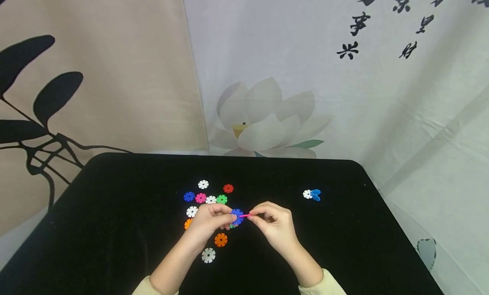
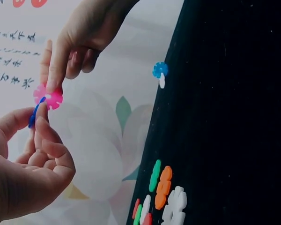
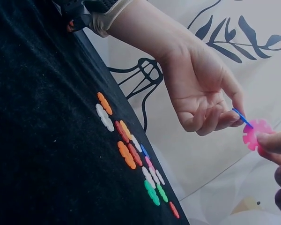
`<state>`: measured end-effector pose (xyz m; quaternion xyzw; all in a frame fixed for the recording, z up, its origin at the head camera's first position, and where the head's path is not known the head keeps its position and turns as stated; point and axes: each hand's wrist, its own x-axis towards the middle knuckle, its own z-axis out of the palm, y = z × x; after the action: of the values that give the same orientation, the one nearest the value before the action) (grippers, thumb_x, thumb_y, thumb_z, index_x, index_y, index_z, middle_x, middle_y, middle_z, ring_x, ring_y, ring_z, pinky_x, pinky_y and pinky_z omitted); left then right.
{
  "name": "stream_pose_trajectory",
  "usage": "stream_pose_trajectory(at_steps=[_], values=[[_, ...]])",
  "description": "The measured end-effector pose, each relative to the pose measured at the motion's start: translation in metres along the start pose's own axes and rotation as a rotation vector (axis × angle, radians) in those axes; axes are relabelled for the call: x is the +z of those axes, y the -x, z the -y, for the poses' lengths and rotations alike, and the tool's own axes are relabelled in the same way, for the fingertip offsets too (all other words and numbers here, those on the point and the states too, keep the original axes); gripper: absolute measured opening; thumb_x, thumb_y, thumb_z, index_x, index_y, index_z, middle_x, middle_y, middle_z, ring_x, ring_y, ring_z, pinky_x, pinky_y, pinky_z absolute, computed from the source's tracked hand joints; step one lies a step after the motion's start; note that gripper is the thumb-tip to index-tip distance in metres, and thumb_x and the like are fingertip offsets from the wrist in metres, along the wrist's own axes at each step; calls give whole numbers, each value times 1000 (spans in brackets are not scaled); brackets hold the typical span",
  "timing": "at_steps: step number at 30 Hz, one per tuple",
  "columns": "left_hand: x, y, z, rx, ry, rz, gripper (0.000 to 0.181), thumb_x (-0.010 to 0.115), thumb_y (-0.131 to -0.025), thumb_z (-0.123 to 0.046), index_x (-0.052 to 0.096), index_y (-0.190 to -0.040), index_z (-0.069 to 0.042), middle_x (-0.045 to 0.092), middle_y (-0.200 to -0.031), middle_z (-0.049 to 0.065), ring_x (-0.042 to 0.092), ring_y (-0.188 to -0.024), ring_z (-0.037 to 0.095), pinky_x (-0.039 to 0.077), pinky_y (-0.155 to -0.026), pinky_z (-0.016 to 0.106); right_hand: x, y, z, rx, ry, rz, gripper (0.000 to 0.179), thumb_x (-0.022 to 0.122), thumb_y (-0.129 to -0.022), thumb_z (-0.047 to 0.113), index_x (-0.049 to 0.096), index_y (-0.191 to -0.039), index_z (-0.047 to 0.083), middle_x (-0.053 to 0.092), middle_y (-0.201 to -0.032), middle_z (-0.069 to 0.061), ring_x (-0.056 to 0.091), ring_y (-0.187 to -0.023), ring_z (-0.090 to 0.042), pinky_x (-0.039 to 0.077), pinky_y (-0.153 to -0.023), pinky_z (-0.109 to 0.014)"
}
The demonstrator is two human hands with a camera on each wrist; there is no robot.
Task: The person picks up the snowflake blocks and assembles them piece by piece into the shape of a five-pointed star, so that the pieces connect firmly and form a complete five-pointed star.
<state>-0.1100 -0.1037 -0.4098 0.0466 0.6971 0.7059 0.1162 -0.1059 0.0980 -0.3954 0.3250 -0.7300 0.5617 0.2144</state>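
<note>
In the head view, my left hand (image 1: 209, 220) pinches a blue notched plastic disc (image 1: 237, 214) between thumb and fingers. My right hand (image 1: 278, 227) pinches a pink notched disc (image 3: 251, 137), seen edge-on from the head. Both wrist views show the two discs crossing at their slots, roughly at right angles. Whether they are fully pushed together I cannot tell. Both are held up above the table. Below and beside my left hand lie several loose discs, among them an orange disc (image 1: 220, 240) and a white disc (image 1: 208, 255); the hand hides some of them.
A black-covered table (image 1: 114, 210) spans the scene. At its right side lies a joined piece of a white disc (image 1: 307, 194) and blue discs (image 1: 315, 195). Farther back are a red disc (image 1: 228, 188) and a green disc (image 1: 222, 199). A printed curtain (image 1: 267, 53) hangs behind.
</note>
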Motion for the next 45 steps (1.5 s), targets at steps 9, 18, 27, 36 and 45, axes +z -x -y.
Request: stream_pose_trajectory(at_steps=[9, 18, 27, 36, 45], values=[[-11, -4, -1, -27, -23, -110, 17, 70, -87, -12, 68, -94, 3, 65, -74, 12, 58, -67, 20, 51, -67, 33, 6, 17, -42, 159, 41, 13, 20, 77, -76, -6, 71, -93, 2, 69, -83, -9, 44, -48, -13, 38, -42, -23], [-26, -6, -4, -9, -31, -104, 21, 66, -91, -14, 65, -100, 5, 64, -78, 13, 59, -70, 20, 52, -74, 36, 18, 15, -71, 363, 188, 213, 15, 76, -83, 16, 74, -98, 13, 68, -89, 8, 50, -53, -8, 44, -46, -23], [-36, -8, -1, 20, -100, 21, 26, 65, -92, -17, 65, -104, 6, 63, -79, 14, 57, -69, 23, 50, -67, 31, 32, 12, -94, 402, 303, 412, 18, 77, -83, 22, 74, -99, 18, 66, -90, 11, 51, -58, -6, 45, -50, -23], [-44, -9, 2, 7, -164, 104, 25, 66, -91, -18, 67, -104, 4, 65, -85, 15, 60, -74, 28, 52, -70, 36, 39, 14, -104, 397, 414, 517, 27, 78, -80, 32, 74, -103, 19, 60, -88, 13, 52, -73, -4, 45, -61, -22], [-50, -10, 3, 12, -202, 152, 27, 63, -93, -17, 66, -110, 5, 65, -89, 20, 62, -77, 35, 54, -73, 42, 42, 14, -104, 398, 432, 494, 19, 79, -79, 32, 75, -94, 22, 59, -84, 15, 52, -73, -3, 44, -61, -23]])
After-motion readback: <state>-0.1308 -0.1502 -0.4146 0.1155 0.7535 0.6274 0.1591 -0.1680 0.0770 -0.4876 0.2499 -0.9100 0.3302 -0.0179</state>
